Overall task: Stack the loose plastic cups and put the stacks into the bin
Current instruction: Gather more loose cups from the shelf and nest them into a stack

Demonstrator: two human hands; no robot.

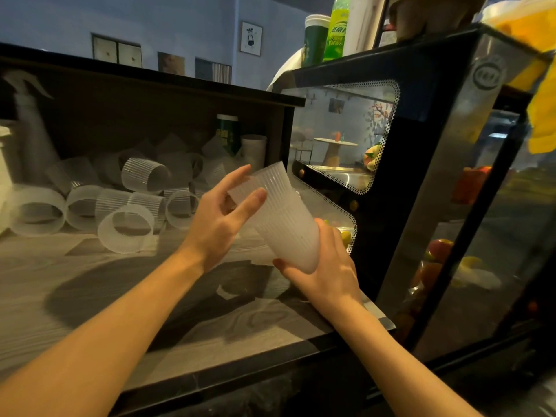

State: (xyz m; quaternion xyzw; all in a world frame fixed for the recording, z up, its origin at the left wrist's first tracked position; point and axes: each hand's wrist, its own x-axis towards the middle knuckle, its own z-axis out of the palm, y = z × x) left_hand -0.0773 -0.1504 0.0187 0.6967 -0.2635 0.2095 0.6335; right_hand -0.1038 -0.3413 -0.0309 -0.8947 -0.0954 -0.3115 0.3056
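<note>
The stack of cups [282, 218] is being held up above the table [90, 284], just in front of the glass display case [421, 176], and its long axis is tilting: the closed base is pointing down and toward the person at the right, while the open rims are leaning up and away to the left. The right hand [325, 275] is cupping the base from below, with fingers curling round the lowest cup and gripping it. The left hand [222, 218] is sitting at the upper end, thumb and fingertips closing lightly round the rim of the topmost cup, apparently seating it into the stack. The loose cups [126, 200] are lying on their sides in a heap at the back left of the table, under the dark shelf [150, 82], so they are lying to the left of and beyond both hands, and the left hand is the nearer one for reaching the next cup. No bin is showing in this view, so which way the stack must travel cannot be told.
</note>
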